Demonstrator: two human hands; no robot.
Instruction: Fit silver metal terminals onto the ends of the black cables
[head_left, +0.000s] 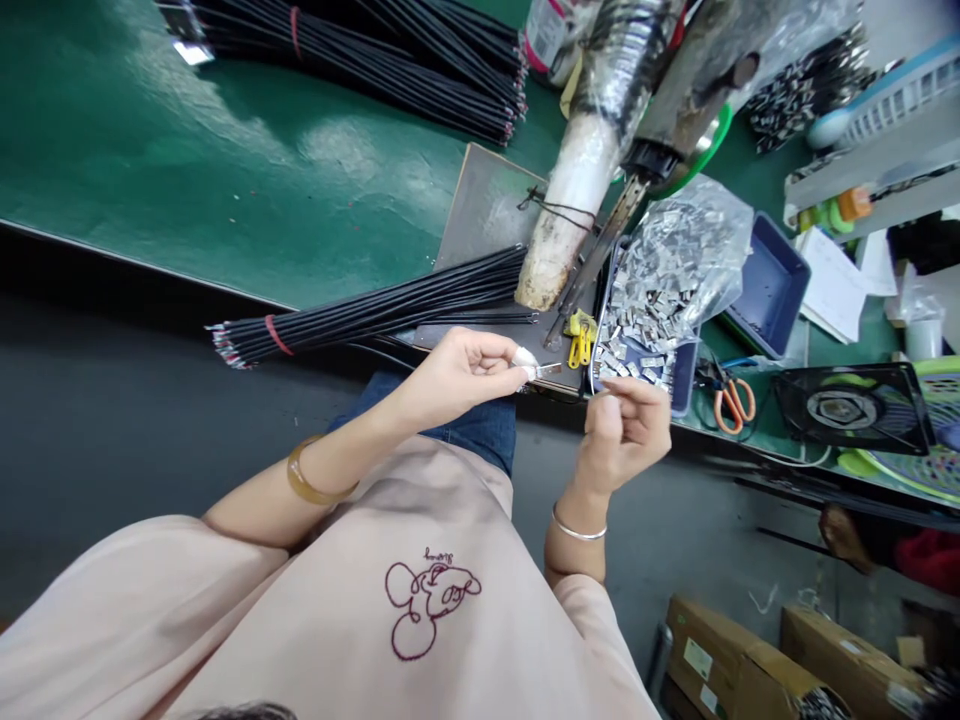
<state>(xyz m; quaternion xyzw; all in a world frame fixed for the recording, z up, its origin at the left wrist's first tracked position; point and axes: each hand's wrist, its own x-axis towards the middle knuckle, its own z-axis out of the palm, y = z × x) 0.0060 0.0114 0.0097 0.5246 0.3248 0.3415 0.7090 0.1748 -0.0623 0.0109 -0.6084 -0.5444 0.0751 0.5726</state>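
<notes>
- Head view: the left hand (463, 376) is closed in a pinch, thumb and fingertips grasping a small metal clip (541, 370) just off the near table edge.
- Right hand (627, 430), just right of it, has its fingers curled, thumb pressed to forefinger; anything held is too small to tell.
- Heap of metal clips (654, 292) lies just beyond both hands.
- Bundle of black wires (375, 312) lies to the left on the green table (225, 180).
- Orange scissors (733, 402) sit to the right.

Cables (390, 308) left of clip tray (682, 378)
</notes>
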